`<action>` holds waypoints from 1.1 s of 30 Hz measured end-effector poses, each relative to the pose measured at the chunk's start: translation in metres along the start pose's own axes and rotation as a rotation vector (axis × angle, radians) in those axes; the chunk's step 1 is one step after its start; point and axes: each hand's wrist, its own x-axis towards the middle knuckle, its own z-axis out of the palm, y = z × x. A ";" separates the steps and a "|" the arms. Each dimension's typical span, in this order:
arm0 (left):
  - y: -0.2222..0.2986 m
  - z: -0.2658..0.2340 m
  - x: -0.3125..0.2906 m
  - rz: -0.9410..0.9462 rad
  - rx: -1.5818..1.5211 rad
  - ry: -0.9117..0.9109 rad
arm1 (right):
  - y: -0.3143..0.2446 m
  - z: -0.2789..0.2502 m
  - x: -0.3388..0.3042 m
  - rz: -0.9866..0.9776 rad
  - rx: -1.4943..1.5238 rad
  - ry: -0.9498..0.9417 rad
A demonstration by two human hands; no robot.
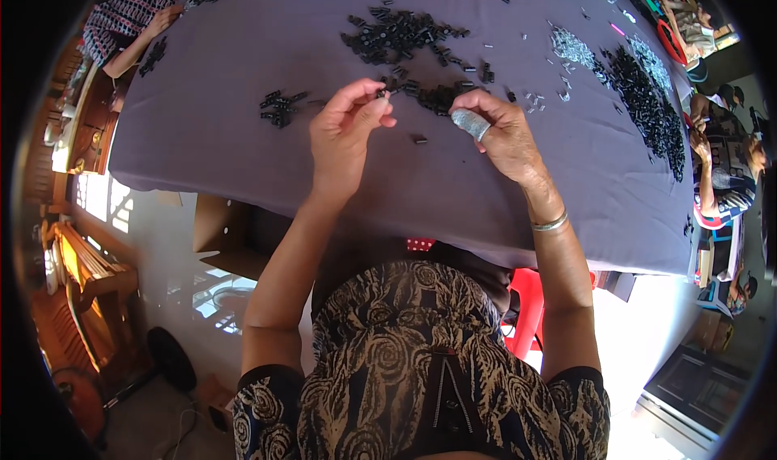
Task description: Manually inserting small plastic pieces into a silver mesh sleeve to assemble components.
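Observation:
Over the cloth-covered table, my left hand (344,140) pinches a small black cylindrical piece (381,93) between thumb and fingertips. My right hand (510,140) hangs to the right of it, its thumb wrapped in a silvery-grey cover (470,124). Its thumb and index finger are brought close together; whatever may be between them is hidden. Just beyond its fingertips lies a small cluster of black pieces (435,97). One loose black piece (420,139) rests on the cloth between my hands. A small heap of the same pieces (279,108) is left of my left hand.
A large black heap (392,38) spreads farther back on the purple-grey tablecloth (210,96). Clear pieces (573,47) and a long black pile (647,104) lie to the right. Other people sit at the left and right edges. A cardboard box (217,225) stands below the table.

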 end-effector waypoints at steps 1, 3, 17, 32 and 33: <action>0.002 -0.001 0.002 0.006 0.016 0.016 | 0.004 0.003 0.001 -0.163 -0.154 0.006; 0.000 -0.006 0.001 0.011 0.032 0.041 | -0.012 0.011 0.000 -0.176 -0.342 -0.073; -0.019 -0.003 -0.008 -0.085 -0.005 -0.013 | -0.012 0.044 0.000 -0.481 -0.850 -0.126; -0.031 0.016 -0.024 -0.193 0.032 -0.112 | 0.000 0.014 0.011 0.027 0.361 -0.094; -0.030 0.016 -0.025 -0.205 0.062 -0.114 | 0.001 0.015 0.011 0.027 0.362 -0.096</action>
